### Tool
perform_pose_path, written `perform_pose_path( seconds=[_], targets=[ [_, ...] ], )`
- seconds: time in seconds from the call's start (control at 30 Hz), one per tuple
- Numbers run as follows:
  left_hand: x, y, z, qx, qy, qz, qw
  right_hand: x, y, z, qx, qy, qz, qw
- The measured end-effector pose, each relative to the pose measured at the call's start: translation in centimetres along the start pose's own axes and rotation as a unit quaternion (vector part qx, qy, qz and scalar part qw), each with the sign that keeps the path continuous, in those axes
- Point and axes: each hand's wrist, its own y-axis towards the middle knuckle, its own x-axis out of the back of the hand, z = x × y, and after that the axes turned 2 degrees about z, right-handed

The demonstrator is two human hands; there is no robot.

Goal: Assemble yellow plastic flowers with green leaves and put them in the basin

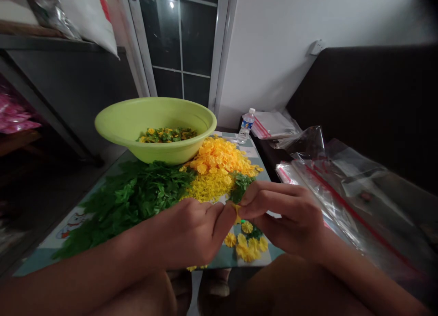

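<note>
My left hand (193, 229) and my right hand (287, 213) meet above the near edge of a low table (73, 225). Both pinch one small yellow flower piece (237, 209) between fingertips; a green leaf piece (239, 186) sticks up behind the right fingers. Below the hands lie a few finished yellow flowers with green leaves (248, 245). On the table are a pile of green plastic leaves (130, 199), a heap of small yellow pieces (210, 186) and a heap of orange-yellow petals (219, 156).
A lime-green bowl (155, 113) holding assembled flowers stands at the table's far side. A water bottle (246, 124) stands behind it. Clear zip bags with red strips (342, 188) lie on the dark sofa to the right. A shelf with bags is at left.
</note>
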Motion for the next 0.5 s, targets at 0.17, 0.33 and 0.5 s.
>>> perform_pose_path(
  seconds=[0.17, 0.33, 0.5],
  targets=[
    [0.49, 0.01, -0.08, -0.010, 0.040, 0.013, 0.999, 0.05, 0.33, -0.18, -0.028, 0.024, 0.020, 0.999],
    [0.41, -0.31, 0.10, 0.038, -0.067, -0.048, 0.996, 0.44, 0.40, -0.16, 0.036, 0.017, 0.004, 0.999],
    [0.30, -0.68, 0.00, 0.143, -0.135, -0.077, 0.978, 0.68, 0.41, -0.16, 0.038, 0.034, 0.004, 0.999]
  ],
)
